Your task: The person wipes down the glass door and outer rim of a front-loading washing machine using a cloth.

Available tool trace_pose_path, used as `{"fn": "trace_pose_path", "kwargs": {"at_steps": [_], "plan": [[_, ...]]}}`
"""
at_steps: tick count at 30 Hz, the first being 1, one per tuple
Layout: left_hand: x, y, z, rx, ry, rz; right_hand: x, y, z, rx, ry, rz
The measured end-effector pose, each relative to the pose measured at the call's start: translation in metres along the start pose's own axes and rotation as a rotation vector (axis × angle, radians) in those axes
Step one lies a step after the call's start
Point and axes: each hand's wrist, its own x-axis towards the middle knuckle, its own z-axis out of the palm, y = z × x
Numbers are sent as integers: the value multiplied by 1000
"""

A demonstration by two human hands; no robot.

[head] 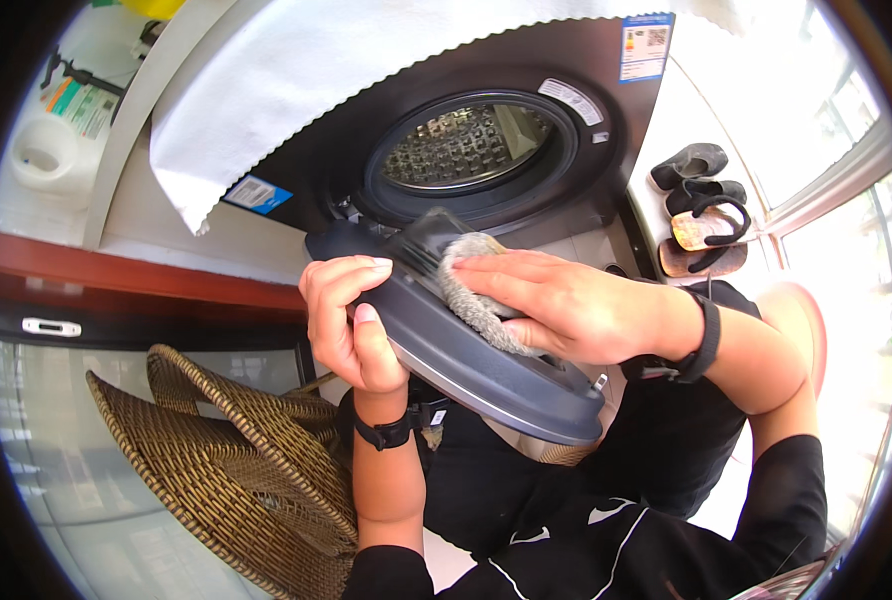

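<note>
The dark round door (483,375) of a front-loading washing machine (596,45) stands swung open before me. My left hand (352,322) grips its rim, fingers over the edge and thumb on the near side. With my right hand (566,304) I press a grey fluffy cloth (476,300) against the inner side of the door, by its clear glass bowl (431,232). Part of the cloth is hidden under the fingers. Behind the door, the machine's round opening (468,146) shows the metal drum inside.
A white scalloped cloth (281,82) covers the machine's top. Wicker furniture (228,457) stands at the left, below a reddish-brown ledge (138,270). Dark shoes (690,165) and slippers (705,259) lie by the window at the right. A white plastic jug (48,154) is at the upper left.
</note>
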Motion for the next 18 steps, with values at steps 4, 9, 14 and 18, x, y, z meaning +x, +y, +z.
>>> {"fn": "trace_pose_path", "kwargs": {"at_steps": [4, 9, 14, 18], "plan": [[2, 2, 0, 3, 21, -7, -2, 11, 0, -197, -161, 12], [10, -5, -5, 35, -29, 106, 3, 1, -1, -227, -214, 85], [6, -8, -8, 42, 24, 119, 14, 0, -3, -108, -240, 121], [5, -8, -4, 7, 46, 108, 19, 7, -5, 24, -207, 136]]}}
